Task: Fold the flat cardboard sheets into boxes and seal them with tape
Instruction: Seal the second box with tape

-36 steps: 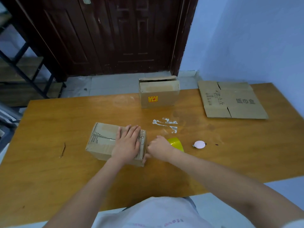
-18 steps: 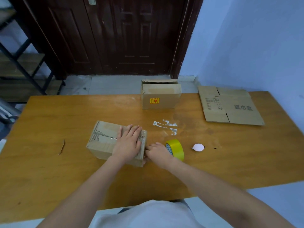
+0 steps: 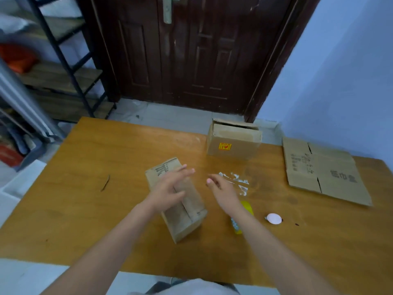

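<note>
A small taped cardboard box [image 3: 182, 211] lies on the wooden table [image 3: 85, 209], turned so its long side runs away from me. My left hand [image 3: 170, 186] hovers flat over its top with fingers spread; I cannot tell whether it touches. My right hand [image 3: 221, 188] is open just right of the box, holding nothing. The yellow tape roll [image 3: 247, 207] lies under my right forearm, partly hidden. A flat cardboard sheet [image 3: 323, 171] rests at the far right. A second folded box [image 3: 234, 141] with a yellow sticker stands at the table's far edge.
A small white round object [image 3: 274, 218] lies right of the tape roll. White tape scraps [image 3: 236, 179] stick to the table's middle. A thin brown sliver [image 3: 105, 183] lies at the left. Beyond the table are a dark door [image 3: 191, 50] and a black shelf frame [image 3: 63, 60].
The box has been turned about a quarter turn on the table. My right hand left the box's end and opened; my left hand lifted off its top. The camera tilted up.
</note>
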The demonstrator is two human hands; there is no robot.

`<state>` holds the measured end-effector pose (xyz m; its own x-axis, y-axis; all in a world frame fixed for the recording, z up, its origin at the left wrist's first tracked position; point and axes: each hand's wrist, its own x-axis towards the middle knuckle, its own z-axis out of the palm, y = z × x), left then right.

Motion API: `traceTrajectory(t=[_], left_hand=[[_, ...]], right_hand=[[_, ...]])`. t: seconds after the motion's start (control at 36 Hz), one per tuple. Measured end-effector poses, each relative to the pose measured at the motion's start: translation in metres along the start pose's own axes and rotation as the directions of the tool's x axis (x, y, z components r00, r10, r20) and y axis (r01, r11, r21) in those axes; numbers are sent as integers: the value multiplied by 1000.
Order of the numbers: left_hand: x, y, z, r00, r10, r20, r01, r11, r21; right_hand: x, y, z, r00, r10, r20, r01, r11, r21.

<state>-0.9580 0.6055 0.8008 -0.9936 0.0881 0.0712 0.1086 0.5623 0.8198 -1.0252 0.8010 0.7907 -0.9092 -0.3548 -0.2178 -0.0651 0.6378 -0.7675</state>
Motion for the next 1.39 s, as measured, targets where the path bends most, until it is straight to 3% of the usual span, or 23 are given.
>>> traceTrajectory(t=[0.03, 0.06, 0.11, 0.17, 0.22, 0.28, 0.39, 0.5, 0.58, 0.64, 0.75, 0.83, 0.89, 1.03, 1.19, 1.39], left_hand=[[-3, -1, -3, 977, -66, -203, 59, 998, -38], [-5, -2, -6, 910, -147, -388, 150, 988, -24], [-10, -6, -5, 731, -341, -591, 438, 898, 24], [-15, -8, 3, 624, -545, -560, 638, 769, -38], [-16, -7, 15, 596, -679, -428, 699, 701, -139], [-12, -6, 23, 610, -694, -382, 708, 694, -131], [10, -1, 23, 721, -592, -360, 665, 737, 121], [34, 12, 28, 805, -567, -173, 582, 700, 413], [47, 21, 39, 833, -553, -20, 445, 648, 617], [52, 23, 44, 849, -526, 55, 345, 630, 695], [60, 22, 45, 878, -469, 100, 269, 654, 707], [60, 19, 46, 892, -437, 117, 230, 660, 716], [58, 17, 47, 893, -430, 132, 225, 680, 697], [56, 12, 49, 890, -426, 163, 235, 734, 637], [51, 19, 50, 920, -380, 93, 290, 821, 492], [60, 39, 53, 932, -355, -67, 349, 838, 420]], right_hand=[[2, -5, 5, 997, 59, 52, -62, 996, 65], [2, -10, 9, 988, 108, 110, -120, 986, 118], [1, -16, 19, 960, 168, 224, -211, 959, 188], [-2, -19, 30, 931, 220, 291, -286, 935, 210], [-7, -17, 42, 914, 237, 328, -333, 902, 275], [-17, -18, 51, 914, 229, 335, -344, 874, 342], [-37, -17, 65, 949, 219, 229, -294, 878, 378], [-48, -18, 75, 967, 133, 217, -184, 955, 233], [-44, -21, 65, 931, 170, 325, -274, 910, 310], [-37, -11, 46, 940, 165, 299, -256, 920, 298], [-20, 17, -22, 951, 281, 126, -309, 875, 374], [3, 44, -71, 952, 302, -54, -275, 918, 286], [22, 64, -89, 934, 344, -92, -320, 925, 205], [61, 105, -75, 828, 547, 123, -547, 836, -41], [72, 104, -40, 815, 529, 238, -483, 846, -224], [84, 117, -26, 787, 583, 202, -530, 807, -262]])
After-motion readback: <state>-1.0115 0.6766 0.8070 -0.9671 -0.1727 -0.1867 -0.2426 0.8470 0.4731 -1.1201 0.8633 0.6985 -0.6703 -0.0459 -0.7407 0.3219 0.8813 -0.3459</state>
